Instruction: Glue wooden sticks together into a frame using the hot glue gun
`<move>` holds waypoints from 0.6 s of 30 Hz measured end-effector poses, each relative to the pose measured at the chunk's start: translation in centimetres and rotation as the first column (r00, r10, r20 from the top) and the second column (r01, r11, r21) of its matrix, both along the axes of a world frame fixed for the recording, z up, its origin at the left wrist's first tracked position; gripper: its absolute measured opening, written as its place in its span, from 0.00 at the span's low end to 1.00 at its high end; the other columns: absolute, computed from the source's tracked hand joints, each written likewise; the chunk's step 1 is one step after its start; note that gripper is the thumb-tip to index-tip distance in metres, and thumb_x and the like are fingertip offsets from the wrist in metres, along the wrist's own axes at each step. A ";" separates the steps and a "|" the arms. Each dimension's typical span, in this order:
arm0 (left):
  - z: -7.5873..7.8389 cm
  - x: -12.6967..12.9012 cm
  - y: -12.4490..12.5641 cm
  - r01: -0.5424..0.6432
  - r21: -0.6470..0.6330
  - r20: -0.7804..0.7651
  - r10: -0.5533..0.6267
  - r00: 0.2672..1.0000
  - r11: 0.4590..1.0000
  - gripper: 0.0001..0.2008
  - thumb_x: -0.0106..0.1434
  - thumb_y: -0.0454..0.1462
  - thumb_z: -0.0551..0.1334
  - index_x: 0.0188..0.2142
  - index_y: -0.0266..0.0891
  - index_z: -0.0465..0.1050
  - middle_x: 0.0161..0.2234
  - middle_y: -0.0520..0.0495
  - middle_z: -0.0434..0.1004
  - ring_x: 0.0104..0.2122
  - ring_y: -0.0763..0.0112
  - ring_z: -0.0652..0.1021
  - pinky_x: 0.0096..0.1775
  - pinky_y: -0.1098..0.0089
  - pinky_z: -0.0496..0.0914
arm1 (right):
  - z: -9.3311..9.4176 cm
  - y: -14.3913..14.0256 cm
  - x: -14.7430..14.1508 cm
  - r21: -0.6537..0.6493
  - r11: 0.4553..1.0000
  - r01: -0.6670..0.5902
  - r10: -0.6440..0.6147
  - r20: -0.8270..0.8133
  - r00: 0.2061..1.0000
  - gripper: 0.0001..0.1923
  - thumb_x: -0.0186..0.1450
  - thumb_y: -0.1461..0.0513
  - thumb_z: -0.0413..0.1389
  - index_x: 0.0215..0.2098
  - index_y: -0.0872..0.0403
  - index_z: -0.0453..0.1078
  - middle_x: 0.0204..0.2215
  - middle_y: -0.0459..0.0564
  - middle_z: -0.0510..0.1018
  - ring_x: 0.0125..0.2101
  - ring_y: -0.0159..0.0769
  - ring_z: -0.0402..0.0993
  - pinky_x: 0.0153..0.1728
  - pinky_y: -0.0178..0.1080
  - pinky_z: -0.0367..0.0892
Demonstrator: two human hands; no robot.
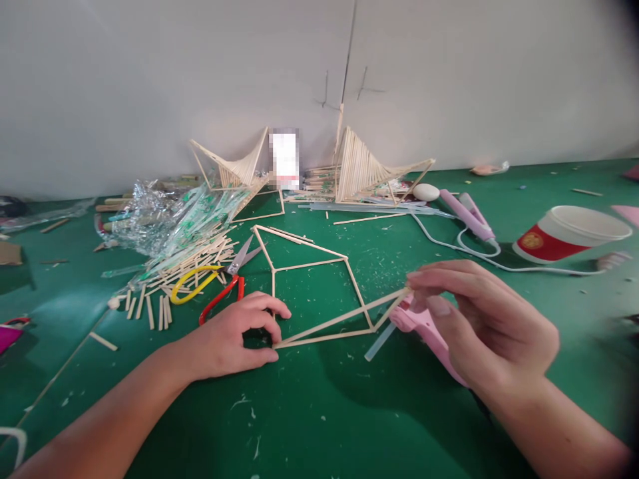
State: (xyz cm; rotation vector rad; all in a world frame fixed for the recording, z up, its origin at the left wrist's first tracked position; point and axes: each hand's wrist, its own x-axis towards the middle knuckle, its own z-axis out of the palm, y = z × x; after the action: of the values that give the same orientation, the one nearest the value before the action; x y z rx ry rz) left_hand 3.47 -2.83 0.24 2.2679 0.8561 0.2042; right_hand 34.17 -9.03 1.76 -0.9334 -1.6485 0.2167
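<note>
Your left hand (234,336) presses on the near-left corner of the stick frame (319,293), fingers pinched onto that joint and holding it flat on the green tabletop (309,412). Your right hand (479,319) pinches the free end of a long stick (344,316) at the frame's right corner, thumb and forefinger pressed together on it. A pink glue gun (424,332) lies under that hand, touching the frame's corner.

Judged step: fitting a diagonal stick into the frame, not yet fixed. The next move calls for steadying both ends and seating the stick on the joint before any glue goes on.

Scissors (219,286) lie just behind your left hand.

Writing: none legible. The red-and-white paper cup (569,236) bears a gold emblem, too small to read.
</note>
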 end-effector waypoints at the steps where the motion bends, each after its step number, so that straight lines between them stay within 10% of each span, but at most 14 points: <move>1: 0.0 0.1 -0.1 -0.012 -0.002 -0.002 0.012 1.000 1.000 0.01 0.60 0.35 0.64 0.32 0.42 0.74 0.53 0.47 0.69 0.54 0.60 0.69 0.54 0.60 0.65 | 0.0 0.0 0.0 -0.001 1.000 -0.003 0.003 0.000 1.000 0.18 0.58 0.73 0.56 0.44 0.52 0.75 0.35 0.51 0.75 0.26 0.35 0.72 0.24 0.42 0.67; 18: -0.3 0.4 -0.3 -0.051 0.008 0.027 0.051 0.998 0.999 0.02 0.61 0.36 0.63 0.31 0.42 0.73 0.52 0.47 0.69 0.52 0.61 0.70 0.53 0.60 0.66 | -0.3 0.2 -0.2 -0.045 0.999 -0.015 0.016 0.014 1.000 0.20 0.56 0.74 0.60 0.43 0.49 0.75 0.35 0.49 0.75 0.27 0.36 0.71 0.25 0.42 0.67</move>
State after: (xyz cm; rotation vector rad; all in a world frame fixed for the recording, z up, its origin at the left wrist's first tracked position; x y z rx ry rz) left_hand 3.85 -3.16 -0.06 2.2477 0.9012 0.2609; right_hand 34.00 -8.84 1.45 -0.9583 -1.6705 0.2588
